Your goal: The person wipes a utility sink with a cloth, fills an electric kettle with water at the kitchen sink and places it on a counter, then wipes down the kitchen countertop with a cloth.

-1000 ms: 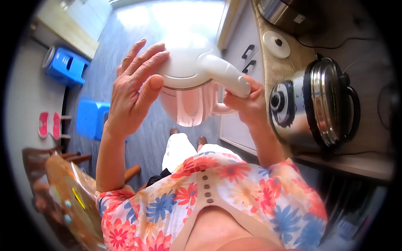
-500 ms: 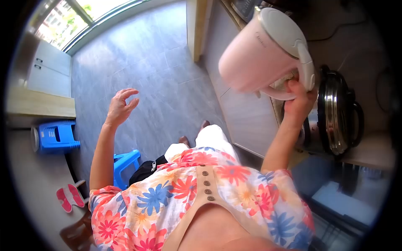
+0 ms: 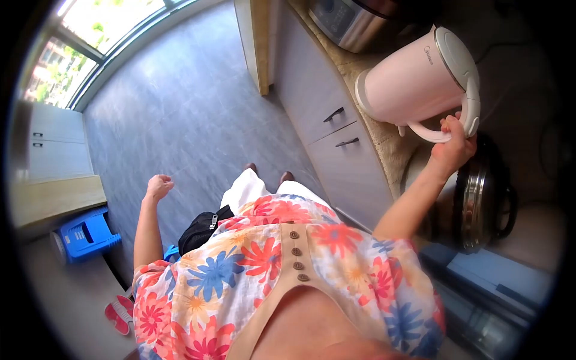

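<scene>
A pink electric kettle (image 3: 414, 81) with a white lid is upright at the counter's edge at the upper right, its lid shut. My right hand (image 3: 454, 143) is wrapped round its handle. Whether the kettle's white base touches the counter I cannot tell. My left hand (image 3: 159, 186) hangs at the left over the floor, away from the kettle, its fingers curled with nothing visible in them.
A steel pressure cooker (image 3: 474, 207) stands just below the kettle on the counter (image 3: 387, 147), and another steel appliance (image 3: 348, 24) above. Grey drawers (image 3: 336, 129) line the right side. A blue stool (image 3: 89, 235) is at the left, near pink slippers (image 3: 122, 314).
The kettle has moved right and down over the counter with my right hand on its handle. My left hand has dropped away from the kettle and its fingers have closed. The view has turned.
</scene>
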`<state>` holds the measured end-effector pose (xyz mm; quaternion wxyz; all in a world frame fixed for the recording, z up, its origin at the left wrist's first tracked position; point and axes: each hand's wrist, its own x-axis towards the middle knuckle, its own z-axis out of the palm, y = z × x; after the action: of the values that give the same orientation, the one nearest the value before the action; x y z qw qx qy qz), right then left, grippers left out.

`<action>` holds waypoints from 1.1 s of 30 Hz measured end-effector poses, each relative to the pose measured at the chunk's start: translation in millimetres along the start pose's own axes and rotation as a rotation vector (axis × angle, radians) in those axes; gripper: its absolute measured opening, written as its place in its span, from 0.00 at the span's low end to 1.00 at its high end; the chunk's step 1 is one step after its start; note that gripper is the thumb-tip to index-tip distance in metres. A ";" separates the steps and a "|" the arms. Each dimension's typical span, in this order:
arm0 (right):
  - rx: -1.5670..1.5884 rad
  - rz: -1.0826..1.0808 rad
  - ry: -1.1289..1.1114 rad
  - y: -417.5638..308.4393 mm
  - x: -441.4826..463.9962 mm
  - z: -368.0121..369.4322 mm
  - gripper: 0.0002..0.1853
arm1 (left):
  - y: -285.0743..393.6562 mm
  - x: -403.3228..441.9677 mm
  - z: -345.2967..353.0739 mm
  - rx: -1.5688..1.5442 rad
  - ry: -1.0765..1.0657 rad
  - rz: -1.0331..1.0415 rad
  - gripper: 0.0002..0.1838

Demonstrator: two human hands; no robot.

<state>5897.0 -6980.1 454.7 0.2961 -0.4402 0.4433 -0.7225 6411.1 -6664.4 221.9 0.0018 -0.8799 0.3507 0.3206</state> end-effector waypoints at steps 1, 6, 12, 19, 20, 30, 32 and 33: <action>-0.011 0.012 0.002 5.4 2.2 0.6 0.11 | -3.9 10.6 -5.7 0.015 0.008 0.002 0.18; -0.037 0.023 0.015 23.5 13.0 1.1 0.11 | -5.4 71.0 -36.6 0.036 0.017 0.002 0.18; -0.070 0.043 0.063 24.5 16.9 6.8 0.10 | 27.1 104.1 -68.2 0.065 0.050 0.143 0.18; -0.069 0.061 0.003 30.2 21.1 -3.3 0.11 | 44.0 118.8 -62.0 0.014 -0.029 0.158 0.19; -0.072 0.075 0.005 32.1 19.1 -5.5 0.11 | 46.2 119.7 -60.6 0.030 -0.039 0.147 0.19; -0.120 0.083 -0.078 36.5 15.5 -23.5 0.13 | 68.5 151.2 -57.5 0.152 -0.085 0.261 0.18; -0.143 0.065 -0.070 35.6 11.9 -25.0 0.14 | 79.7 156.9 -55.3 0.149 -0.098 0.306 0.18; -0.191 0.005 -0.084 36.5 9.5 -25.2 0.14 | 86.2 158.0 -53.3 0.143 -0.103 0.326 0.18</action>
<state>5871.5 -6994.1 419.9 0.2730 -0.4952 0.4982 -0.6572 6474.5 -6838.9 194.0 0.0305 -0.7915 0.5100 0.3353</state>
